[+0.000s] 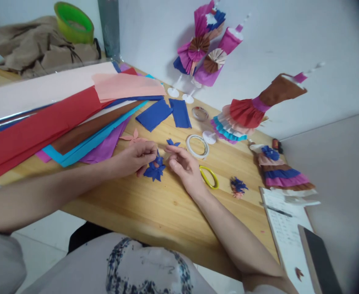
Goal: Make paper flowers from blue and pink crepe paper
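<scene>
My left hand [141, 156] is closed in a pinch on a small blue paper piece [158, 158], partly hidden by the fingers. Just below it a blue paper flower [155, 172] lies on the wooden table. Facing it from the right, my right hand [184, 165] has its fingers stretched out and the thumb apart, with nothing visible in it. Beyond its fingertips is another blue paper flower [173, 142]. A pink paper flower [135, 138] lies behind my left hand. Yellow-handled scissors [209, 177], their blades hidden, rest beside my right wrist.
A roll of white tape [197, 146], a clear tape roll [200, 114] and blue paper rectangles [180, 113] lie farther back. Coloured paper sheets [41, 126] cover the left side. Paper-dressed mannequins [268, 93] stand along the wall. A blue-and-pink flower [238, 185] and notebook [285, 220] are at right.
</scene>
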Tool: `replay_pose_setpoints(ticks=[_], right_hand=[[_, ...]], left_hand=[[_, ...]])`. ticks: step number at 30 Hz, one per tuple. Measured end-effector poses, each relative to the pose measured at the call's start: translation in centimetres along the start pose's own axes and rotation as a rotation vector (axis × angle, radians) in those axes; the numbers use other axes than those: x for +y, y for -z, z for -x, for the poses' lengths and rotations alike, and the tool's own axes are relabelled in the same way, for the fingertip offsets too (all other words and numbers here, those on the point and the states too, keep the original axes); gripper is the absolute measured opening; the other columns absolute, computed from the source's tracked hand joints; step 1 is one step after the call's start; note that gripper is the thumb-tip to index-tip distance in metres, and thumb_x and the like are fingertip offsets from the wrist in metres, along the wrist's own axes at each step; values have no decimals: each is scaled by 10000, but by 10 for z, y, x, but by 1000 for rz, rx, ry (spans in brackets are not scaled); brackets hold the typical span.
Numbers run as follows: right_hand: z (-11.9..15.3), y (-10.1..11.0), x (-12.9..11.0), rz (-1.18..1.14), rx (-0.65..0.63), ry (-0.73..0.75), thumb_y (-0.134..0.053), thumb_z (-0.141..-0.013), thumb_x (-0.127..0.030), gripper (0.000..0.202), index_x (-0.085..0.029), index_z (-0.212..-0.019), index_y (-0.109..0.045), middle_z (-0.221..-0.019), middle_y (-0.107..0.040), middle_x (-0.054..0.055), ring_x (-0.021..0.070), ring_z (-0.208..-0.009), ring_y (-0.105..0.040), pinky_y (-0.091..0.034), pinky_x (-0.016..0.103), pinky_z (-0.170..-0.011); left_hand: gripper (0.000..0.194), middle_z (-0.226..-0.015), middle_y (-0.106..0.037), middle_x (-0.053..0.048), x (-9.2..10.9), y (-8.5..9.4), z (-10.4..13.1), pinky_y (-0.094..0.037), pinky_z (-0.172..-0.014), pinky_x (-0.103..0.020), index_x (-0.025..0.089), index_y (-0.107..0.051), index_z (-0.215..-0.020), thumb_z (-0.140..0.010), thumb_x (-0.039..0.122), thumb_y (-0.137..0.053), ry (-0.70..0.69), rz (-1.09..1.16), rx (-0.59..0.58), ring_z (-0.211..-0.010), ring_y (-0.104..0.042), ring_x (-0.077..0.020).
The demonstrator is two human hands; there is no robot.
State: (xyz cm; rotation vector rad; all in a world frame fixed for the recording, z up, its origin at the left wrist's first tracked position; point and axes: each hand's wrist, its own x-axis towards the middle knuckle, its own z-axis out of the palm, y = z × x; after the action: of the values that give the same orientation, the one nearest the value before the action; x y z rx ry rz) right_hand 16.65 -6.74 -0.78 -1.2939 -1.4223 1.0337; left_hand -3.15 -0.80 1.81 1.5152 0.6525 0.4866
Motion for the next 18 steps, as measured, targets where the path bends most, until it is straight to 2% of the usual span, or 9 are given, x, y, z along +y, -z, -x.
replay_pose_setpoints(ticks=[3,6,9,13,16,18], right_hand=[[0,0,-4,-252,-126,-130,-703,-762,-548,503,-250,-1161,-635,-1067,-678,74,168,-762,-614,-458,283,-599],[1,-3,-6,-373,-149,-261,-803,-669,-513,464,-219,-1007,-684,-845,-688,27,114,-596,-573,-379,228,-489],[1,-5,-9,-385,-108,-335,-858,-601,-456,376,-186,-788,-674,-615,-613,-31,65,-464,-465,-289,203,-431],[-1,-5,-12,-371,-73,-331,-872,-574,-416,352,-177,-649,-625,-526,-567,-49,49,-420,-384,-257,212,-425],[-3,-3,-12,-328,-13,-266,-853,-605,-403,321,-182,-661,-627,-532,-553,-53,51,-429,-375,-254,217,-437],[-4,-1,-12,-271,32,-209,-822,-649,-393,285,-188,-680,-626,-534,-533,-59,55,-439,-369,-268,221,-450]], left_hand=[[174,-453,-481,87,-5,0,0,-305,-399,-156,173,-490,-775,-936,226,-455,-42,-50,-83,-342,-406,-40],[162,-604,-599,39,-8,-1,-1,-320,-391,-162,169,-492,-785,-922,254,-481,-62,-33,-108,-378,-436,-34],[153,-679,-623,26,-5,-1,-1,-347,-399,-158,170,-475,-767,-902,237,-500,-62,-34,-95,-394,-464,-26],[116,-599,-576,55,-4,-2,-4,-339,-391,-149,170,-480,-777,-875,207,-532,-36,-27,-53,-370,-460,-28],[49,-597,-588,55,-6,-1,-7,-309,-351,-145,160,-528,-870,-871,208,-537,-2,49,-27,-348,-461,-37],[92,-605,-606,46,-7,-1,-8,-312,-337,-147,151,-559,-931,-875,222,-541,25,97,-5,-345,-476,-47]])
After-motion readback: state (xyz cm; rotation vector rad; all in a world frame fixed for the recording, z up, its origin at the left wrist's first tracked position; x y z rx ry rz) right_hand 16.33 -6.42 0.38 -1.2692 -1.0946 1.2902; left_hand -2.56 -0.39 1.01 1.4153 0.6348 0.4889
